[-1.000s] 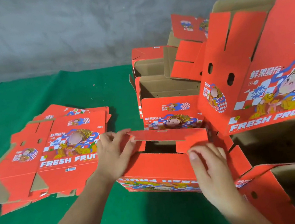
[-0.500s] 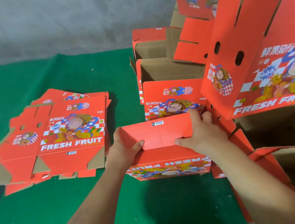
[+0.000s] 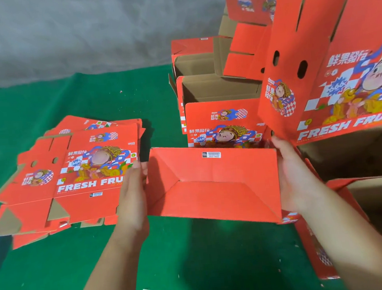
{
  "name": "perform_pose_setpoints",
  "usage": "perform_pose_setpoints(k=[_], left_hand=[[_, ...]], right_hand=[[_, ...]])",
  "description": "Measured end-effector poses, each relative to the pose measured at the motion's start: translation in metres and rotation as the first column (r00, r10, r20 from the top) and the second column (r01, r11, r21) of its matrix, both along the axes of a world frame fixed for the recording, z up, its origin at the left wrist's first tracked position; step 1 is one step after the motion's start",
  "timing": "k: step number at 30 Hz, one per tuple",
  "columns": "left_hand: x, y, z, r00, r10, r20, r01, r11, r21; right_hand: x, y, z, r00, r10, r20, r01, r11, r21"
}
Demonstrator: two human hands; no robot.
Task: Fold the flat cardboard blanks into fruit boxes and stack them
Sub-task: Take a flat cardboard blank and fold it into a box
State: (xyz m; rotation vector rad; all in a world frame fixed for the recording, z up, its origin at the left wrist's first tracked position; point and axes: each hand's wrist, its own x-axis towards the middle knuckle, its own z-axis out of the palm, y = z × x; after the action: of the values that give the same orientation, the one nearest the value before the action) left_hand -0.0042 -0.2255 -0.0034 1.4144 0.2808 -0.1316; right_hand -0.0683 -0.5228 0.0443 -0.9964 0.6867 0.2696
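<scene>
Box (image 3: 214, 184): sitting centre frame on the green desk (image 3: 103, 268), folded red bottom facing up.
Left hand (image 3: 132, 196): pressing flat against the box's left side, grip open, fingers straight.
Right hand (image 3: 291, 177): bracing the right side, fingers extended.
Blanks (image 3: 72, 173): lying stacked at left.
Finished boxes (image 3: 218, 100): standing behind, upper right.

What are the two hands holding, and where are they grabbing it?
A red box, bottom up. The left hand presses its left end, and the right hand its right end.
</scene>
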Motion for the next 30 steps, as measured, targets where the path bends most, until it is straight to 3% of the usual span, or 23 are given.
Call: perform_pose_setpoints(k=[3, 6, 8, 10, 12, 15, 17, 19, 22, 24, 26, 30], left_hand=[[-0.014, 0.002, 0.008, 0.986, 0.05, 0.159, -0.042, 0.998, -0.054], [-0.022, 0.01, 0.009, 0.983, 0.105, 0.148, -0.075, 0.978, -0.194], [-0.029, 0.022, 0.012, 0.996, -0.092, -0.002, 0.091, 0.987, -0.134], [-0.038, 0.035, 0.015, 0.903, -0.363, -0.229, 0.35, 0.932, -0.093], [-0.041, 0.049, 0.012, 0.823, -0.482, -0.301, 0.446, 0.876, -0.184], [-0.044, 0.062, 0.004, 0.835, -0.5, -0.228, 0.47, 0.865, -0.177], [-0.048, 0.069, -0.005, 0.875, -0.458, -0.158, 0.462, 0.887, -0.014], [-0.051, 0.07, -0.011, 0.83, -0.554, -0.069, 0.558, 0.822, 0.111], [-0.057, 0.058, -0.021, 0.746, -0.663, -0.062, 0.664, 0.737, 0.126], [-0.061, 0.048, -0.028, 0.794, -0.608, -0.016, 0.596, 0.772, 0.222], [-0.067, 0.04, -0.03, 0.88, -0.47, 0.062, 0.428, 0.844, 0.325], [-0.071, 0.024, -0.014, 0.893, -0.417, 0.171, 0.368, 0.893, 0.257]], right_hand=[[-0.025, -0.006, -0.018, 0.995, 0.078, -0.061, -0.072, 0.993, 0.094], [-0.043, 0.001, -0.03, 0.991, 0.134, 0.019, -0.135, 0.98, 0.149], [-0.053, 0.008, -0.039, 0.982, 0.165, 0.087, -0.177, 0.972, 0.155], [-0.061, 0.009, -0.046, 0.964, 0.171, 0.202, -0.195, 0.975, 0.106], [-0.061, 0.013, -0.048, 0.937, 0.202, 0.285, -0.197, 0.979, -0.047], [-0.064, 0.02, -0.056, 0.926, 0.233, 0.298, -0.159, 0.954, -0.255], [-0.074, 0.025, -0.07, 0.914, 0.24, 0.328, -0.117, 0.929, -0.352], [-0.082, 0.029, -0.082, 0.919, 0.187, 0.348, -0.044, 0.923, -0.381], [-0.087, 0.029, -0.085, 0.915, 0.191, 0.356, 0.006, 0.875, -0.484], [-0.083, 0.028, -0.084, 0.919, 0.192, 0.344, 0.008, 0.863, -0.505], [-0.082, 0.03, -0.082, 0.933, 0.177, 0.314, 0.025, 0.836, -0.548], [-0.082, 0.038, -0.076, 0.953, 0.157, 0.261, 0.053, 0.757, -0.651]])
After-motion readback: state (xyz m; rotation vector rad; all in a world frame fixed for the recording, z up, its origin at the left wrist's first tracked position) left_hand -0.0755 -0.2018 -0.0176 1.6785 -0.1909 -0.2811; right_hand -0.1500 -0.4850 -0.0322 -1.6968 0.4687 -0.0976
